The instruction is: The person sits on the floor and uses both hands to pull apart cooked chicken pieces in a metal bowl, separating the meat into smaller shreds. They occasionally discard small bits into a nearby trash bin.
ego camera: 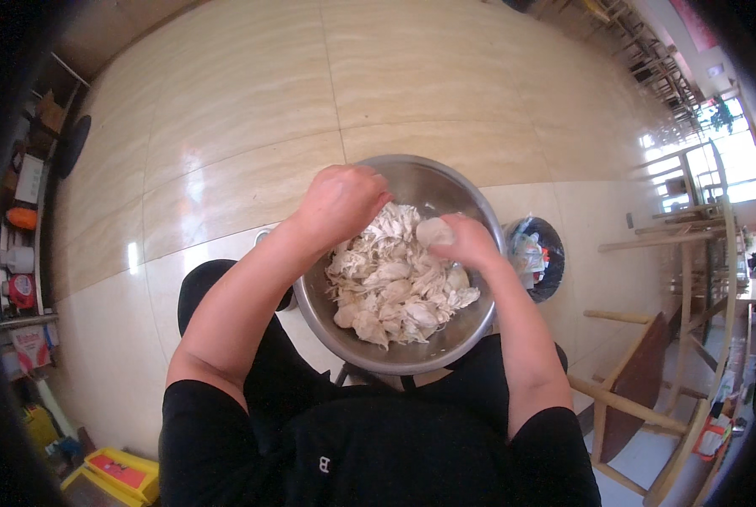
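Note:
A large stainless steel basin (403, 364) stands before me, over my knees. Inside lies a heap of pale, shredded cooked meat (393, 285), which looks like chicken, with larger whole pieces among the strands. Over the basin's upper left part is my left hand (346, 193), its fingers bent down at the edge of the heap; whether they pinch a strand is hidden. At the right side of the heap, my right hand (466, 241) grips a smooth pale piece of meat (435, 233) between thumb and fingers.
A round bin with a black liner (546, 279) and plastic waste stands right of the basin. Wooden chairs (631, 380) are at the right. Shelves with various goods (26, 253) line the left edge, and a yellow tray (127, 472) lies at the lower left. Glossy tiles (244, 139) cover the floor.

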`<state>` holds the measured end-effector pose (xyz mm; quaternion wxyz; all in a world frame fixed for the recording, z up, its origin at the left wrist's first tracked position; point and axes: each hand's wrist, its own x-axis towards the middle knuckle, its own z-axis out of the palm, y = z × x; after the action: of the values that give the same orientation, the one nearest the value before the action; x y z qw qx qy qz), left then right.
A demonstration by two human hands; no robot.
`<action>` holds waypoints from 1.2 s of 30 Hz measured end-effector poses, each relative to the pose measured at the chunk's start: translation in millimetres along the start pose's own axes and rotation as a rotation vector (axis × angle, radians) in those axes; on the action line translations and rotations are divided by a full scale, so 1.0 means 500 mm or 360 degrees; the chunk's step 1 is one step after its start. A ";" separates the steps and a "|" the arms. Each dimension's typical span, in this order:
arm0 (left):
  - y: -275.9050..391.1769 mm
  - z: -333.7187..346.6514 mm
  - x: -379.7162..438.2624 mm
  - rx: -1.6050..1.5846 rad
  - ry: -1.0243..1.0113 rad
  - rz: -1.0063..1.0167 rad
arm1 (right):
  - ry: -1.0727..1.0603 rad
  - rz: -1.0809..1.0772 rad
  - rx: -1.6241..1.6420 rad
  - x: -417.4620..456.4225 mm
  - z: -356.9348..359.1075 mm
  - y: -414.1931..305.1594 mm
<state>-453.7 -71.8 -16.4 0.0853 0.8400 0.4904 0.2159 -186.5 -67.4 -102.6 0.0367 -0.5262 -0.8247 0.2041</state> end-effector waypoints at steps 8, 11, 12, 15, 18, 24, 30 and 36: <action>0.012 0.009 0.004 0.0044 -0.0121 -0.0034 | -0.0313 0.0675 0.1979 -0.004 -0.029 0.029; 0.013 0.015 0.004 0.0080 -0.0178 -0.0054 | -0.0497 0.0444 0.1478 -0.012 -0.030 0.024; 0.016 0.016 0.005 0.0093 -0.0207 -0.0057 | -0.0580 0.0246 0.1230 -0.019 -0.019 0.025; 0.011 0.022 0.002 0.0091 -0.0212 -0.0060 | -0.0937 -0.0029 0.0787 -0.018 -0.013 0.002; 0.013 0.021 0.004 0.0101 -0.0207 -0.0045 | -0.0694 -0.0154 0.0335 -0.011 0.006 0.016; 0.011 0.029 0.004 0.0117 -0.0232 -0.0057 | -0.0234 -0.0168 -0.0087 -0.016 0.062 0.053; 0.004 0.019 -0.005 0.0098 -0.0196 -0.0044 | -0.0457 -0.0121 -0.0182 0.005 0.051 0.026; 0.003 0.014 -0.002 0.0079 -0.0211 -0.0062 | -0.0448 0.0333 0.0983 0.011 0.021 0.048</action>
<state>-449.7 -72.9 -22.3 0.1010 0.8447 0.5050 0.1458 -171.3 -57.1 -122.0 0.0591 -0.5387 -0.6626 0.5170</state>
